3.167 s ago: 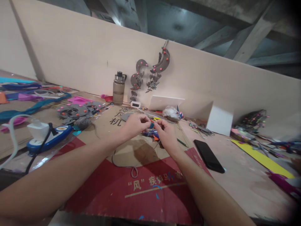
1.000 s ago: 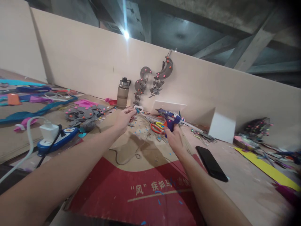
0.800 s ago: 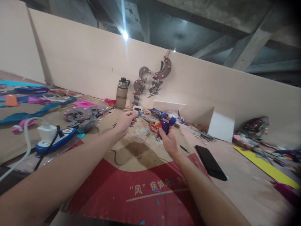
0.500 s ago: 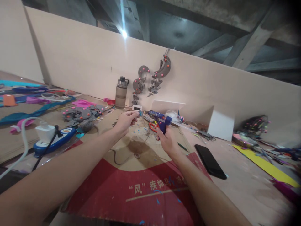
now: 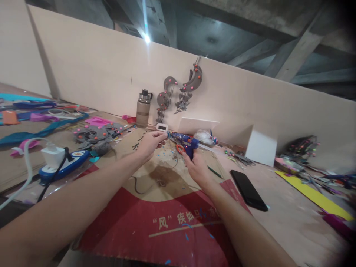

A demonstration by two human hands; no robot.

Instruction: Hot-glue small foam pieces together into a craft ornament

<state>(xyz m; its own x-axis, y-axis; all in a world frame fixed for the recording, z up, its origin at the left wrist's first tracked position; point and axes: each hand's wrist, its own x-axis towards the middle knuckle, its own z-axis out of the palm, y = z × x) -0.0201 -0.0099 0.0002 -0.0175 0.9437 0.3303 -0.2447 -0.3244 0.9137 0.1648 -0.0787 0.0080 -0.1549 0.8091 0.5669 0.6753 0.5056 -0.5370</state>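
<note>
A blue hot glue gun (image 5: 190,145), with a clear glue stick (image 5: 207,147) poking out of its back, is gripped in my right hand (image 5: 197,167). Its nozzle points left toward my left hand (image 5: 151,145), whose thumb and fingers pinch a small blue piece (image 5: 168,135). Nozzle and piece are close together; I cannot tell whether they touch. Orange-handled scissors (image 5: 180,149) lie partly hidden beside the glue gun. Under both hands is a red and tan cardboard sheet (image 5: 130,222) with small blue scraps on it.
A water bottle (image 5: 142,109) and a small white digital display (image 5: 162,127) stand at the back. Grey felt ornaments (image 5: 191,83) hang on the board. On the right lie a green pencil (image 5: 214,171) and a phone (image 5: 248,190); a power strip (image 5: 65,165) sits left.
The glue gun has tilted flatter and turned its nozzle toward the blue piece. My left hand has shifted slightly to the right, still pinching that piece.
</note>
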